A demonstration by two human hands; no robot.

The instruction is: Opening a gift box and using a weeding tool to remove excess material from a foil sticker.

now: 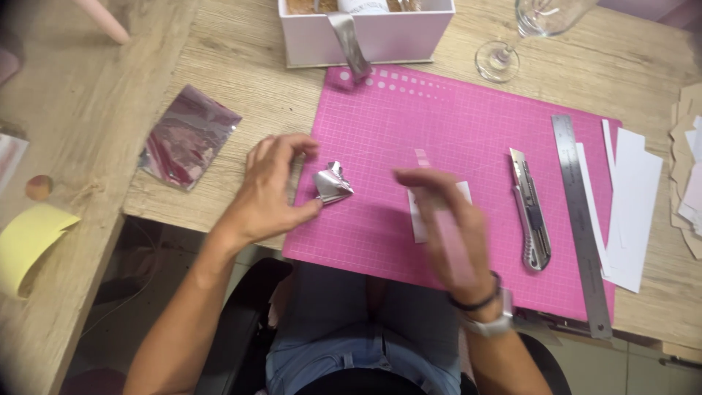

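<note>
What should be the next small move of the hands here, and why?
Probably bring the right hand with its pink stick over to the folded silver foil piece. The left hand pinches that piece on the pink cutting mat, while the stick is apart from it.

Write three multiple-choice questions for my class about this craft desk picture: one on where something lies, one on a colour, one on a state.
1. Where does the utility knife lie?
A. on the cutting mat, left of the steel ruler
B. inside the white box
C. on the bare wood beside the foil sheet

2. What colour is the cutting mat?
A. green
B. pink
C. grey

3. What state is the small silver foil piece at the left hand in?
A. flat and smooth
B. rolled into a tube
C. crumpled and folded

Answers:
1 A: the knife rests on the mat, with the steel ruler just to its right.
2 B: the mat is bright pink with a grid.
3 C: the foil stands up in creased folds between thumb and fingers.
</note>
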